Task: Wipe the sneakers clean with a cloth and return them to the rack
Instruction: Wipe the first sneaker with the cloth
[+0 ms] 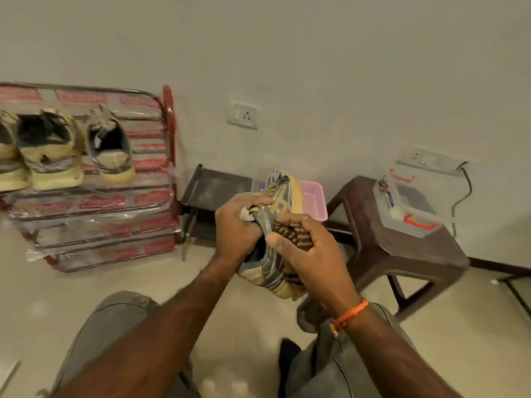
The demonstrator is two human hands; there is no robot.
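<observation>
A grey and tan sneaker (283, 193) with a yellowish sole is held up in front of me, toe pointing away. My left hand (237, 225) grips its laced upper from the left. My right hand (304, 249) holds a brown striped cloth (291, 234) bunched against the sneaker's side. The shoe rack (94, 202), wrapped in clear plastic with red labels, stands at the left against the wall. Three similar sneakers sit on its top shelf, among them one at the middle (50, 147) and one at the right (110, 145).
A low black stand (212, 188) and a pink tray (314, 201) sit by the wall behind the sneaker. A brown plastic stool (402, 254) at the right carries a clear box with orange clips (408, 205). My knees in grey trousers fill the bottom.
</observation>
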